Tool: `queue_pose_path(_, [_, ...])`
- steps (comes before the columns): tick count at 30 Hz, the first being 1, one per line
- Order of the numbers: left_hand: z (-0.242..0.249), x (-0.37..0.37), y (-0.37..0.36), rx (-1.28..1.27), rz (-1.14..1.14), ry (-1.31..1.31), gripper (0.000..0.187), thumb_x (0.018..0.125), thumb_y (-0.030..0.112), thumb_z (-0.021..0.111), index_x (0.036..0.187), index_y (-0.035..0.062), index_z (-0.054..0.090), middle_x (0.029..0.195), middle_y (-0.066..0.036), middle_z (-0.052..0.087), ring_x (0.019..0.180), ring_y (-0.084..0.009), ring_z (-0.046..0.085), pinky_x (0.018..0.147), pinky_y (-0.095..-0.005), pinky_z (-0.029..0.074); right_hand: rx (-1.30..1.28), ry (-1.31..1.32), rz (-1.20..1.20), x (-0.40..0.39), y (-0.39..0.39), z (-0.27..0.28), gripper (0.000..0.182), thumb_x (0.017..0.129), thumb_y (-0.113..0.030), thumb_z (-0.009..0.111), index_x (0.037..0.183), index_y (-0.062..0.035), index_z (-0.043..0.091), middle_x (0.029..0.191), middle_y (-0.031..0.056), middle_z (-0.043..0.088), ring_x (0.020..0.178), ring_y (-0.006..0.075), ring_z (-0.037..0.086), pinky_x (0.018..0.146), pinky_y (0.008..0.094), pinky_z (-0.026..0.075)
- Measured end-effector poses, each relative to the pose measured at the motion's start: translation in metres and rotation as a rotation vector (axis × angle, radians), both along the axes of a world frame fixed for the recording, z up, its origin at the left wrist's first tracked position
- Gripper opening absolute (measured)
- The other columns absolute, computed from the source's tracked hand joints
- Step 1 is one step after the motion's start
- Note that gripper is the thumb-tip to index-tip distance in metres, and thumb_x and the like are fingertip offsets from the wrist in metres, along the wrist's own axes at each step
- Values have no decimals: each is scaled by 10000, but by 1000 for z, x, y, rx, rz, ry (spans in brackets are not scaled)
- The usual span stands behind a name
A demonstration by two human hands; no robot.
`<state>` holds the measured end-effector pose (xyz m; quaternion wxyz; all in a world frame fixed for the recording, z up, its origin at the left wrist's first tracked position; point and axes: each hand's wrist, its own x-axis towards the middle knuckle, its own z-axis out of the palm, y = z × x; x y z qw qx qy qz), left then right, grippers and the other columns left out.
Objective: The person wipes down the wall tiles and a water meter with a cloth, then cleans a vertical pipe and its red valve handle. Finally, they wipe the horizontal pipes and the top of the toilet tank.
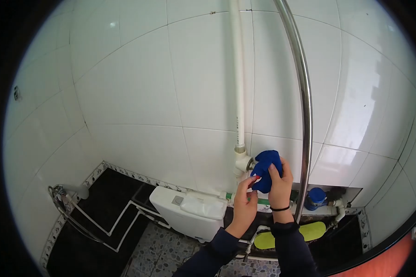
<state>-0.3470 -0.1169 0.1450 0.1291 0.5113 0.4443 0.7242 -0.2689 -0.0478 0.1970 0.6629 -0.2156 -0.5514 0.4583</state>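
My right hand [281, 182] grips the blue cloth [266, 170], pressed on the pipe elbow [243, 162] at its 9 o'clock. Left hand [245, 201], fingers curled, pinches the cloth's lower edge from 7 o'clock. White pipe [238, 74] runs vertical; right hand is nearer.

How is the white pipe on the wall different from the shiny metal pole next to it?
The white pipe is dull and runs straight down the tiles; the metal pole is shiny and curves. The pipe ends at a fitting by the blue cloth that the right hand holds; the pole runs on lower. Both stand against the white tiled wall.
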Motion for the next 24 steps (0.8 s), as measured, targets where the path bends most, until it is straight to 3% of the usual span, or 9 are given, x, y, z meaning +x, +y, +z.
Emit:
queue_pose_path(3, [-3,-2,0,-34,-12,-17,457,858,-129,489,1285,31,511,1196,-120,558,1059,-206,592,841,-297,500,-99,85,67,5,-10,-16,239,930,-97,602,1133,27,582,1006,58,626,917,124,577,840,265,471])
queue_pose_path(8, [0,-8,-5,-22,-83,3,477,850,-150,460,1289,27,518,1206,-103,542,1085,-196,581,857,-275,490,-310,242,251,13,-11,-65,254,944,-124,597,1161,5,569,1039,51,621,936,108,584,828,253,476])
queue_pose_path(12, [-2,-17,-5,4,-66,101,494,840,-156,452,1292,27,533,1250,-105,516,1122,-195,560,903,-274,467,-236,320,251,11,-24,-62,353,932,-128,606,1247,10,526,1131,79,606,1008,143,583,899,279,467])
queue_pose_path(16, [5,-17,-12,-23,15,160,510,818,-157,430,1283,15,548,1269,-121,515,1151,-219,545,946,-280,443,-81,55,45,-8,-37,-26,534,840,-101,678,1322,9,476,1264,124,534,1116,209,540,980,320,430])
queue_pose_path(18, [2,-21,-11,-24,29,168,519,807,-155,417,1282,8,548,1282,-125,515,1160,-231,539,952,-279,441,-64,35,-21,-19,-33,-22,559,817,-87,706,1318,0,475,1265,136,533,1114,220,543,973,325,436])
queue_pose_path(19, [6,-22,-11,-61,-5,105,474,810,-118,438,1259,-7,542,1245,-148,531,1113,-270,561,892,-284,458,-41,-24,-89,-23,-33,-21,555,810,-84,711,1309,-2,482,1258,140,540,1111,228,549,971,328,438])
queue_pose_path(24, [-4,-27,-7,-109,-101,0,481,812,-125,449,1274,-10,523,1254,-135,532,1113,-242,561,881,-288,466,53,-209,-292,-22,-35,-23,509,777,-51,726,1246,-9,531,1211,150,581,1096,264,578,958,345,453])
